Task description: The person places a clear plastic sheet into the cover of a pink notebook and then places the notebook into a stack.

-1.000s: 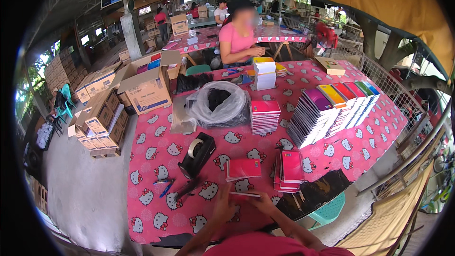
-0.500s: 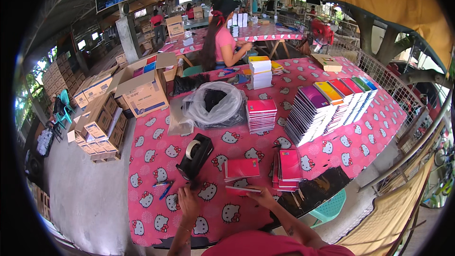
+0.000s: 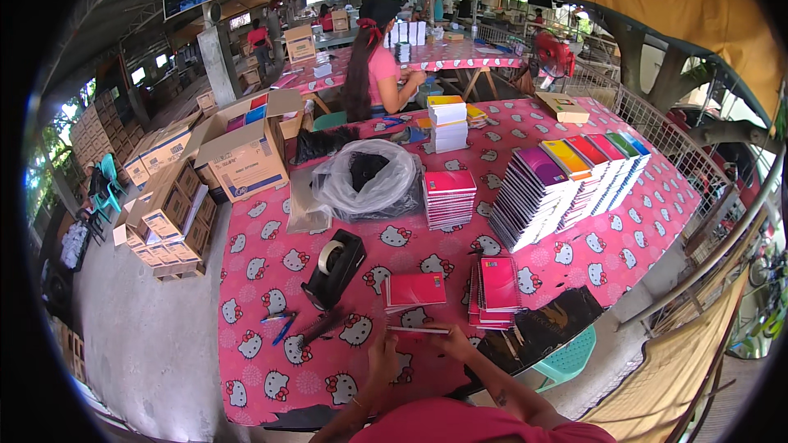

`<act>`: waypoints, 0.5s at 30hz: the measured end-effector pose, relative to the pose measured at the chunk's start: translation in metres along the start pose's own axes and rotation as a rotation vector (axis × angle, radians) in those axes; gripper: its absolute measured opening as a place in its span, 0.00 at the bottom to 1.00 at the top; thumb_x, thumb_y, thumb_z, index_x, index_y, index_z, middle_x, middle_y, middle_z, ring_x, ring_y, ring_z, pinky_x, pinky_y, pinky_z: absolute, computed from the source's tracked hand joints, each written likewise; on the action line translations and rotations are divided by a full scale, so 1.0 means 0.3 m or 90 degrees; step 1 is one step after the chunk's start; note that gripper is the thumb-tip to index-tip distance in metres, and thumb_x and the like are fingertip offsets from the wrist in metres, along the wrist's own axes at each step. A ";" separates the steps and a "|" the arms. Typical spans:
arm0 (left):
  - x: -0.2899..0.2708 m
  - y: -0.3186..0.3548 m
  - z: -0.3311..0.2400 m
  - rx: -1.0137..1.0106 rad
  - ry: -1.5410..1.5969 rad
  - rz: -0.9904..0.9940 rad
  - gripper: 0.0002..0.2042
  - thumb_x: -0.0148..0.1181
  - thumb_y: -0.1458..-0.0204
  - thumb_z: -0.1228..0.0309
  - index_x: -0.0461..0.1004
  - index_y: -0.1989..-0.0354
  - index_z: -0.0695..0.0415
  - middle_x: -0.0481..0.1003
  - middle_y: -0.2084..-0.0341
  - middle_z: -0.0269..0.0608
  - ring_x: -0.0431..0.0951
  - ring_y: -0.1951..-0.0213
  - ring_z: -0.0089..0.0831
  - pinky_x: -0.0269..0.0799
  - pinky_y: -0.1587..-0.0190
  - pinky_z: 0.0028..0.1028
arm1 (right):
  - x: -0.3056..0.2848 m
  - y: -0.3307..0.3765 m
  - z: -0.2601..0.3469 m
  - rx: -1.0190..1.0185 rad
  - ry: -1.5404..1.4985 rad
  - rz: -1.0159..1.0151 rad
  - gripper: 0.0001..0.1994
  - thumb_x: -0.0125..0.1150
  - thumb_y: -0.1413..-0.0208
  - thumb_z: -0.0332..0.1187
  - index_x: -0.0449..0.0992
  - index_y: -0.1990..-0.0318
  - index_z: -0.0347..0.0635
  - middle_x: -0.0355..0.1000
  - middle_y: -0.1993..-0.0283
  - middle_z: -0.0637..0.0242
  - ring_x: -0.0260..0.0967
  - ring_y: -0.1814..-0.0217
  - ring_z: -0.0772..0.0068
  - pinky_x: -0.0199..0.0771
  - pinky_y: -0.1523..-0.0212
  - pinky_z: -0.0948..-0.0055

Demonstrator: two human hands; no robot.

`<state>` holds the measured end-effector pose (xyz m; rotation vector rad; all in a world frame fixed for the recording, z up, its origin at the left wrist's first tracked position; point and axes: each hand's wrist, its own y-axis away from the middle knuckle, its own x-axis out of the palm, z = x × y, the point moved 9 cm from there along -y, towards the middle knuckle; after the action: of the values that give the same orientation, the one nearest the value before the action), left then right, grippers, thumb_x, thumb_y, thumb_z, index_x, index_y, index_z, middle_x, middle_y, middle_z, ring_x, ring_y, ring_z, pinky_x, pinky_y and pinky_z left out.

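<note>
A thin pink notebook (image 3: 420, 330) is held nearly edge-on above the table in front of me. My right hand (image 3: 452, 344) grips its right end. At its left end my left hand (image 3: 381, 356) has its fingers closed on the edge. Just beyond lies a small stack of pink notebooks (image 3: 416, 289), and right of that a pile of spiral-bound pink notebooks (image 3: 498, 285). The black tape dispenser (image 3: 335, 269) with a pale roll stands left of them. Blue pens (image 3: 284, 326) and a dark object (image 3: 323, 326) lie near my left hand.
Farther back are a clear plastic bag (image 3: 369, 180), a pink notebook stack (image 3: 449, 198) and tall multicoloured notebook stacks (image 3: 538, 197). An open carton (image 3: 246, 152) stands left of the table. A person in pink (image 3: 382, 74) works beyond. A black board (image 3: 546, 332) lies at right.
My left hand has moved right, from beside the tape dispenser to the left end of the notebook. My right hand still holds the notebook, now more edge-on.
</note>
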<state>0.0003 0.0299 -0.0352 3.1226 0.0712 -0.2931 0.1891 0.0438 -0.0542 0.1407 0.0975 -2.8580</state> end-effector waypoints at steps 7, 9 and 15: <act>-0.161 -0.076 -0.140 0.117 -0.227 -0.086 0.17 0.50 0.36 0.65 0.71 0.44 0.61 0.73 0.78 0.49 0.69 0.78 0.42 0.67 0.71 0.35 | -0.030 0.002 0.010 0.033 -0.019 -0.062 0.15 0.60 0.41 0.28 0.77 0.46 0.39 0.77 0.57 0.72 0.68 0.54 0.82 0.70 0.51 0.76; -0.214 -0.082 -0.236 0.217 -0.206 -0.136 0.15 0.52 0.37 0.65 0.73 0.47 0.61 0.72 0.78 0.49 0.70 0.78 0.43 0.68 0.72 0.36 | -0.053 -0.009 0.103 0.090 -0.004 -0.083 0.14 0.61 0.41 0.28 0.78 0.47 0.37 0.77 0.59 0.73 0.68 0.55 0.82 0.70 0.53 0.76; -0.165 -0.100 -0.506 0.321 -0.186 -0.014 0.11 0.61 0.43 0.73 0.78 0.53 0.60 0.76 0.72 0.43 0.74 0.74 0.35 0.69 0.72 0.31 | -0.140 -0.053 0.250 -0.014 -0.089 -0.110 0.16 0.65 0.43 0.28 0.77 0.48 0.35 0.77 0.59 0.71 0.69 0.56 0.82 0.71 0.54 0.76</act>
<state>-0.0213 0.0588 0.1233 3.5211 0.0330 -0.8928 0.2185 0.0646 0.0255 -0.0767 0.1189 -3.0274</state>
